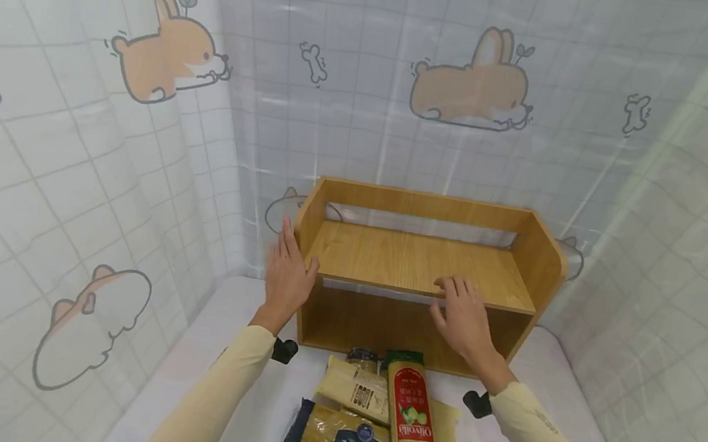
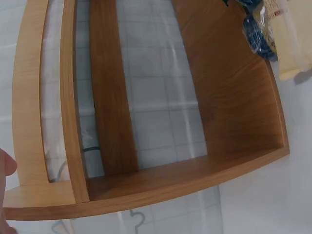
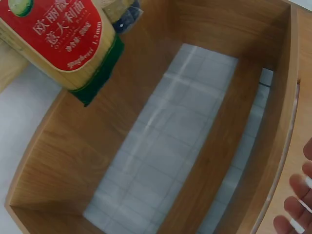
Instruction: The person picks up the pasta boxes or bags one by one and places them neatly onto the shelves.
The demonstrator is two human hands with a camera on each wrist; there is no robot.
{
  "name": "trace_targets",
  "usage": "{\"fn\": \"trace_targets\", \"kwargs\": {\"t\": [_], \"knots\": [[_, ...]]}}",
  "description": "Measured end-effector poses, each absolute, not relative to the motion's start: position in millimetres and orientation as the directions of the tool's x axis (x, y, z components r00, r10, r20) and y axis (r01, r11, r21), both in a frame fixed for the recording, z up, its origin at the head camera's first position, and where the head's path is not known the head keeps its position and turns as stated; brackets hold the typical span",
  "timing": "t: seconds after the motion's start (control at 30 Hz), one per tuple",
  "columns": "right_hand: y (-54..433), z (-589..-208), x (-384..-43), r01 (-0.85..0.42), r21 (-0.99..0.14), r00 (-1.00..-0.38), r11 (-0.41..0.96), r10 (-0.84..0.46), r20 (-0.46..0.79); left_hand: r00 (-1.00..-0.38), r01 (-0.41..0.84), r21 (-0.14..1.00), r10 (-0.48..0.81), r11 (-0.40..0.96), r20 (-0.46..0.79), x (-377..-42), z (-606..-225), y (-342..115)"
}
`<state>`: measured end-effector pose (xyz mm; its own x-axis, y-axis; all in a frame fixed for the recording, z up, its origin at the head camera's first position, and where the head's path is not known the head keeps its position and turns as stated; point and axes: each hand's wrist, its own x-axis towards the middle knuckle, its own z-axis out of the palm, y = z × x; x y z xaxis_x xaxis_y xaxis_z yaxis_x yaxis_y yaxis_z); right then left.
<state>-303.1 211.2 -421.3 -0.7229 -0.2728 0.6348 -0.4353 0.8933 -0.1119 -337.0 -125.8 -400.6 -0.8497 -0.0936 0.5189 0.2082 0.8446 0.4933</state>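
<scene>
Pasta packets [image 1: 416, 405] lay before the wooden shelf [image 1: 382, 256]. I watched the right hand [image 1: 465, 318], loose-fingered, over its front edge; the left hand [image 1: 289, 275], straight-fingered, at its left side; curtain [image 1: 356, 129] behind it.

Soft light, glare-streaked curtain [image 1: 361, 143]
</scene>
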Motion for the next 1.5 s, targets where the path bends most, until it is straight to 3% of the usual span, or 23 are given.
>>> {"fn": "trace_targets", "kwargs": {"t": [0.27,0.5,0.8,1.03,1.33,1.5], "knots": [[214,-433,-299,-0.458,-0.088,-0.733,0.885,-0.32,0.601,-0.906,0.165,0.671,-0.157,0.723,0.393,-341,-411,-123],[219,-440,-298,-0.44,-0.096,-0.794,0.893,-0.337,0.506,-0.897,0.19,0.778,-0.217,0.599,0.386,-349,-412,-124],[209,-466,-292,-0.348,-0.161,-0.935,0.923,-0.33,0.128,-0.9,0.179,0.809,-0.24,0.559,0.364,-360,-424,-128],[204,-492,-279,-0.278,-0.23,-0.938,0.933,-0.315,-0.145,-0.893,0.166,0.818,-0.267,0.551,0.362,-361,-436,-130],[200,-522,-262,-0.231,-0.318,-0.935,0.919,-0.301,-0.19,-0.9,0.154,0.815,-0.261,0.559,0.349,-368,-447,-127],[193,-531,-256,-0.256,-0.248,-0.935,0.934,-0.304,-0.184,-0.907,0.158,0.81,-0.242,0.565,0.346,-371,-449,-128]]}}
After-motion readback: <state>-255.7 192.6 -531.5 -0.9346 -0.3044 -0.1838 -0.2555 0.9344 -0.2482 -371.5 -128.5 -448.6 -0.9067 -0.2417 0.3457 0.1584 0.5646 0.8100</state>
